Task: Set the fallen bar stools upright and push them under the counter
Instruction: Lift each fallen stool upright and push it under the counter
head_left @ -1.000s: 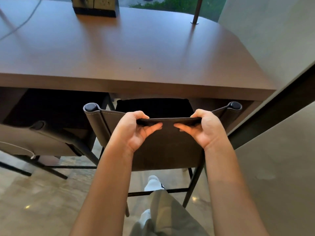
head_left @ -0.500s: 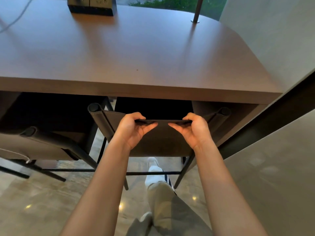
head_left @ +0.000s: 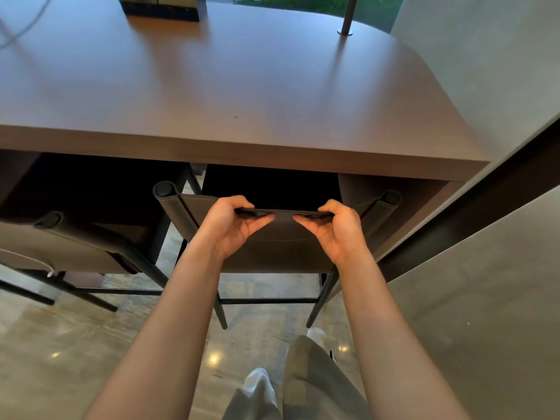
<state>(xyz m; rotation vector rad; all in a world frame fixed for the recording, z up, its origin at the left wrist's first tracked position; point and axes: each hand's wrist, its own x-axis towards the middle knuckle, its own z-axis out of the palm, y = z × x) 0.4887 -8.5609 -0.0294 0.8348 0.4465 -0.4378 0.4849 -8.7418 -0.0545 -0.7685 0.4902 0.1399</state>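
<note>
An upright bar stool [head_left: 281,247] with a dark leather backrest and thin black legs stands at the brown counter [head_left: 242,95], its seat hidden in the dark space beneath the counter edge. My left hand [head_left: 233,225] grips the top edge of the backrest left of centre. My right hand [head_left: 333,227] grips the same edge right of centre. A second stool [head_left: 75,244] of the same kind stands upright to the left, also partly under the counter.
A grey wall [head_left: 485,298] runs close along the right side of the stool. A black socket box [head_left: 160,7] and a metal post [head_left: 345,16] stand at the counter's far edge. My legs [head_left: 303,383] are on the glossy floor below.
The stool has slid further in under the counter with both hands holding its backrest. My foot has stepped back from between the stool's legs.
</note>
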